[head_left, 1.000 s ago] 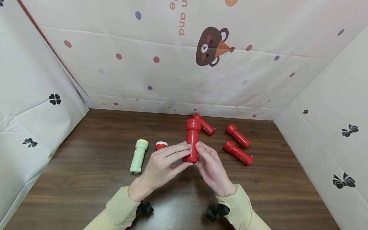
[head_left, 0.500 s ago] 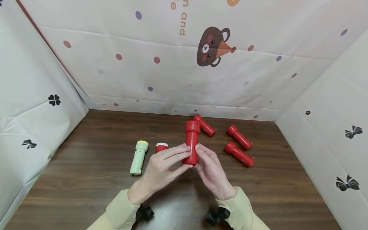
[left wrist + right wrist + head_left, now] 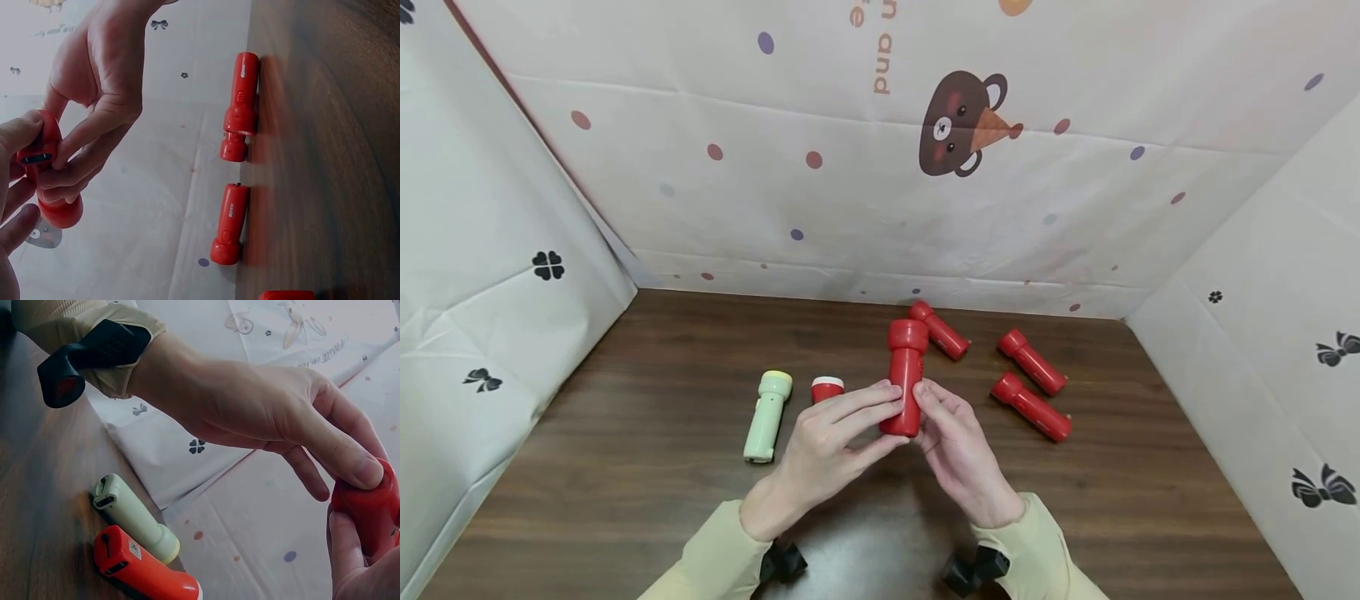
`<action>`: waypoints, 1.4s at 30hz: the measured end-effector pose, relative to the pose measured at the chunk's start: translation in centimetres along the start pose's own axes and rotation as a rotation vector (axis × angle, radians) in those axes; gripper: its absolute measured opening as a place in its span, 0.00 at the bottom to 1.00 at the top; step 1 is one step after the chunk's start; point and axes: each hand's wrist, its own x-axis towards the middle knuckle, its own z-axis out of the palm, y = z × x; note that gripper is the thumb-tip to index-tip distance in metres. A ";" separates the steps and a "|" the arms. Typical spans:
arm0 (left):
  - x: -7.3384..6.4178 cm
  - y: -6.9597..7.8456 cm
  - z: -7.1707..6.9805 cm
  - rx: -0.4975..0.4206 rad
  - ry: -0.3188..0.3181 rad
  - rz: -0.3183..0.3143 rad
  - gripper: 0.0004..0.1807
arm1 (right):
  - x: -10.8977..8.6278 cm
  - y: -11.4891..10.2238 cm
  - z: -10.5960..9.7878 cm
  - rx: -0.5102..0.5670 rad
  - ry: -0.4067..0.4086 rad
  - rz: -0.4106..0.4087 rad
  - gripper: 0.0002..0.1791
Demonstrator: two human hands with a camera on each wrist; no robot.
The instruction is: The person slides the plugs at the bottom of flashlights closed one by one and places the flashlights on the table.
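A red flashlight [image 3: 907,367] stands nearly upright between both hands over the middle of the table, its wider head pointing away from the person. My left hand [image 3: 827,446] grips its lower body, fingers across the front; in the right wrist view the left thumb lies on its rounded butt end. My right hand [image 3: 957,450] pinches the opposite side, thumb along the body. The left wrist view shows a dark slot in the butt of the held flashlight [image 3: 41,156]. Partly behind the left hand lies a red flashlight with a white rim [image 3: 828,388].
A pale green flashlight [image 3: 767,417] lies left of the hands. To the right are two red flashlights, one nearer [image 3: 1032,407] and one farther [image 3: 1033,362]. Another red flashlight [image 3: 942,332] lies behind the held one. White printed sheets [image 3: 775,192] wall in the brown wooden table [image 3: 625,500].
The head view has shifted slightly, so everything sits a little lower and further right. Both hands keep nearly the same hold on the flashlight.
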 end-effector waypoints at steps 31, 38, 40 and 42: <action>-0.1 0.1 -0.3 -0.209 -0.069 -0.310 0.23 | 0.8 0.1 -1.5 -0.290 0.114 -0.043 0.24; 0.6 -0.2 -0.9 -0.109 0.008 -0.388 0.23 | 0.6 0.0 -1.4 -0.474 0.155 -0.079 0.26; 0.8 -0.3 -1.1 -0.094 0.013 -0.409 0.24 | 0.6 0.1 -1.4 -0.530 0.155 -0.090 0.27; 1.0 -0.4 -1.4 -0.091 0.009 -0.432 0.24 | 0.6 0.1 -1.4 -0.595 0.160 -0.111 0.26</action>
